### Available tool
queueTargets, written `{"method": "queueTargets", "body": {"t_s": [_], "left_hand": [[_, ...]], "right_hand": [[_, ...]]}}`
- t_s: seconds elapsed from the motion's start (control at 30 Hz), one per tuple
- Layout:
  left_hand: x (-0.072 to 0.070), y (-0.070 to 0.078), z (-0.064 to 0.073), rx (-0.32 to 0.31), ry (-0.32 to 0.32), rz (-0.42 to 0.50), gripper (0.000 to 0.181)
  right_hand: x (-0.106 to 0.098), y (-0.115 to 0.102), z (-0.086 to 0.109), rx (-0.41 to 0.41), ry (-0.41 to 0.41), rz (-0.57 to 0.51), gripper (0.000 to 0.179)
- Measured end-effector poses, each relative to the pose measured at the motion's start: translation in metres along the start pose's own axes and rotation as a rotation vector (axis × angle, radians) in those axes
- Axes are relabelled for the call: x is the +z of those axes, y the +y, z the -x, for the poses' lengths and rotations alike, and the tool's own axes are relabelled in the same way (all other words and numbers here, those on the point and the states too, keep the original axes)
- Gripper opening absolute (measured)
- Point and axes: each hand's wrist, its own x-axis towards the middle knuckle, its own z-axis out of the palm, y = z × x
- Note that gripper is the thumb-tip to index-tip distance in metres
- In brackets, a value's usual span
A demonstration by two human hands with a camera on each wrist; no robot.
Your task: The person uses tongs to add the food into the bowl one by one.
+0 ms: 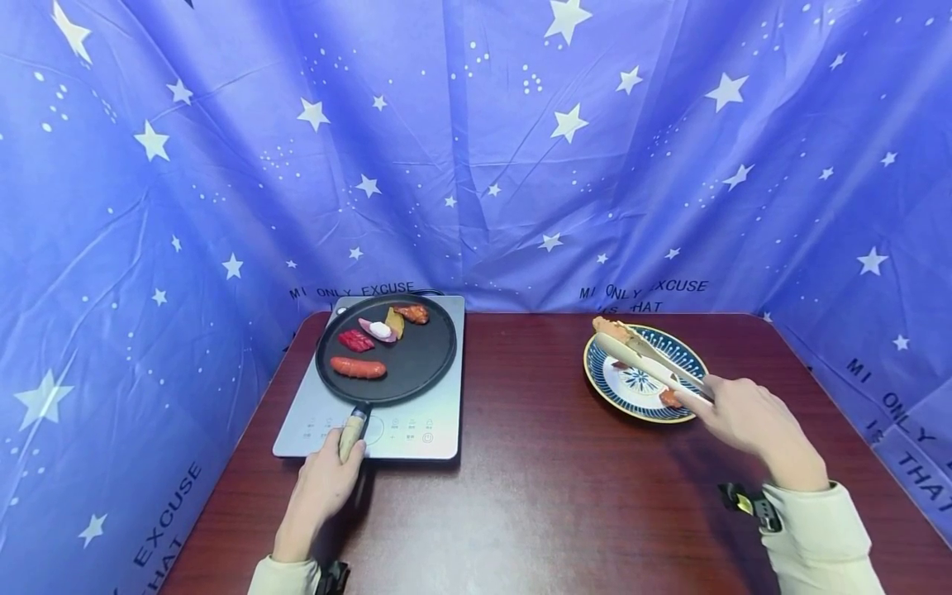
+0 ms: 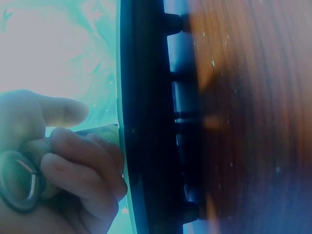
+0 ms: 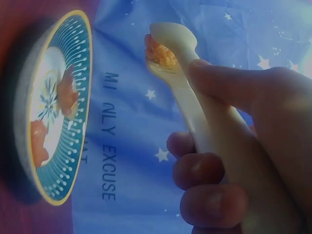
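Note:
My left hand (image 1: 327,475) grips the pale handle (image 1: 353,434) of a round black frying pan (image 1: 409,376). In the pan lie a scored sausage (image 1: 359,368), a dark red piece (image 1: 355,340), a purple-and-white piece (image 1: 378,330), a yellowish piece (image 1: 395,322) and a browned wing-like piece (image 1: 413,314). My right hand (image 1: 754,426) holds cream-coloured tongs (image 3: 209,112), thumb on one arm and fingers around the other. Between the tong tips is a golden, crumbly fried piece (image 3: 163,51), over the far left rim of a blue-and-white plate (image 1: 641,411). Reddish-brown food pieces (image 3: 68,92) lie on the plate.
The pan sits on a silver induction cooker (image 1: 439,438) at the left of a dark red wooden table (image 1: 521,463). Blue star-printed curtains (image 1: 476,165) surround the table at the back and both sides.

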Motion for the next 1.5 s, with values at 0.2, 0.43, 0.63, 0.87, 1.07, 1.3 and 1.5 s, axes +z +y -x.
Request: {"method": "queueTargets", "body": {"t_s": [0.2,0.43,0.63,0.87,1.07,1.3,1.5], "left_hand": [[-0.001,0.001,0.000,-0.002,-0.009,0.003,0.050],[0.000,0.000,0.002,-0.007,-0.009,0.005,0.046],[0.001,0.000,0.002,-0.006,-0.008,0.001,0.045],[0.000,0.001,0.002,0.000,-0.018,0.002,0.048],[0.001,0.000,0.002,-0.009,-0.012,0.003,0.044],[0.002,0.000,0.000,-0.011,-0.011,0.007,0.046],[0.000,0.000,0.000,-0.010,-0.005,0.005,0.045]], "right_hand": [[-0.005,-0.011,-0.005,-0.013,0.021,0.000,0.051],[-0.007,-0.026,-0.012,-0.051,0.029,0.000,0.042],[-0.006,-0.040,-0.017,-0.092,0.041,-0.002,0.041],[-0.002,-0.056,-0.028,-0.127,0.050,-0.003,0.040],[0.004,-0.071,-0.035,-0.201,0.091,0.000,0.035],[0.009,-0.090,-0.044,-0.242,0.098,-0.025,0.035],[0.012,-0.109,-0.052,-0.287,0.098,-0.012,0.036]]}}
